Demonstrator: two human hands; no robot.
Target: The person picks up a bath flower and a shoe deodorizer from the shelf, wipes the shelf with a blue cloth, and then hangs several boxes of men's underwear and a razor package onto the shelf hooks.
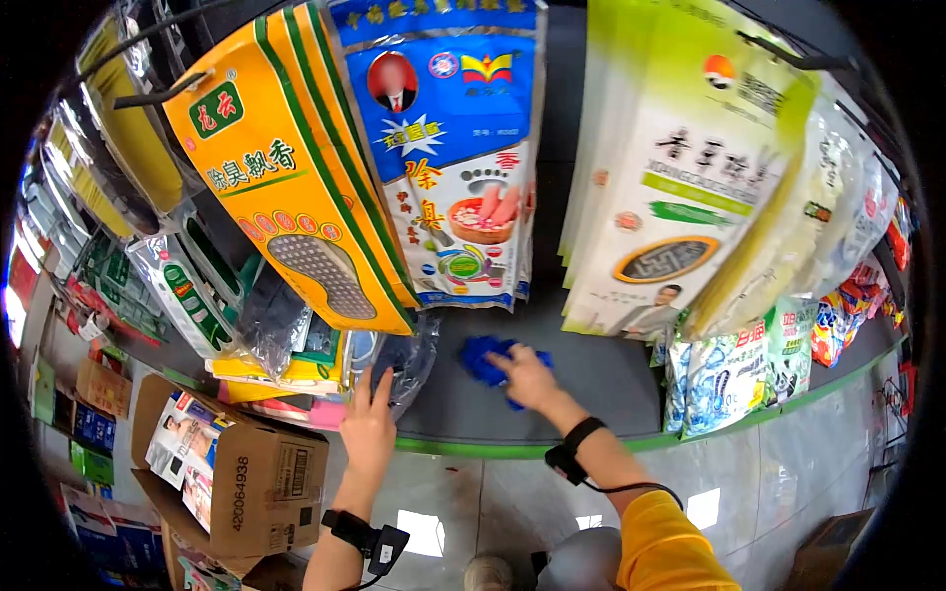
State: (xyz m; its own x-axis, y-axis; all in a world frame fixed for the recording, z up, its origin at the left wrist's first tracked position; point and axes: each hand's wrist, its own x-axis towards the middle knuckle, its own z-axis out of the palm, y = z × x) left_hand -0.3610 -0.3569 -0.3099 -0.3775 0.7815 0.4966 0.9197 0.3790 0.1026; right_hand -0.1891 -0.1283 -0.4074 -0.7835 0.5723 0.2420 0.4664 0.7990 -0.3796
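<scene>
My right hand [530,379] presses a crumpled blue cloth [483,361] onto the dark grey shelf [463,419]; its fingers lie over the cloth and partly cover it. To the left, my left hand [369,426] has its fingers stretched out, touching the edge of a pile of insole packs [286,372] in clear plastic. Above the hands hang yellow insole packs [325,227] and a blue and white insole pack [448,167]. Both wrists wear black straps with cables.
Green and white packs [680,197] hang at the right, above upright laundry bags [734,379]. A green strip [552,451] runs along the shelf's front edge. An open cardboard box [266,483] with printed packs stands below on the left, over the shiny tiled floor [443,488].
</scene>
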